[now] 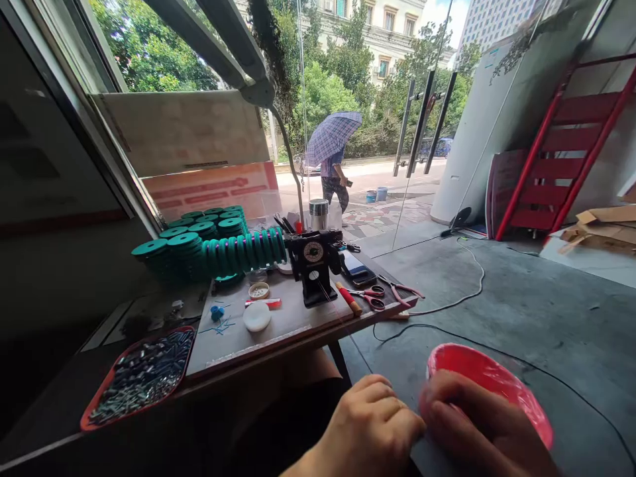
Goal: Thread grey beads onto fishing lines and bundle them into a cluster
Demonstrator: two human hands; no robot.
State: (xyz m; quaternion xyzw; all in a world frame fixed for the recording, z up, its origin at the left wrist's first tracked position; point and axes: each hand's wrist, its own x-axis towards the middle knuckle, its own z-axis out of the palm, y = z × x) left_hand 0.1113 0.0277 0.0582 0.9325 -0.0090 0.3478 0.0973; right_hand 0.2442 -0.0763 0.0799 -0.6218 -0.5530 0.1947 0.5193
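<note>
My left hand (373, 424) is closed in a fist in front of the table. A thin dark cord (362, 355) runs down to it from a black winding device (315, 265) with a round dial, which stands on the table. Close beside it, my right hand (479, 424) has its fingers curled together in a pinch. Whatever lies between those fingers is hidden. Behind the right hand, a pink-red basin (536, 411) with a plastic lining sits low near the floor. Teal spools (243, 254) line up in a row at the left of the device.
On the table (293, 324) lie red-handled scissors (373, 298), pliers (397, 289), a phone (358, 268), a red-and-tan stick (348, 299) and a white round lid (257, 317). A red tray (102, 396) of small metal parts stands left. Cables (462, 331) cross the floor. A person (335, 175) walks outside.
</note>
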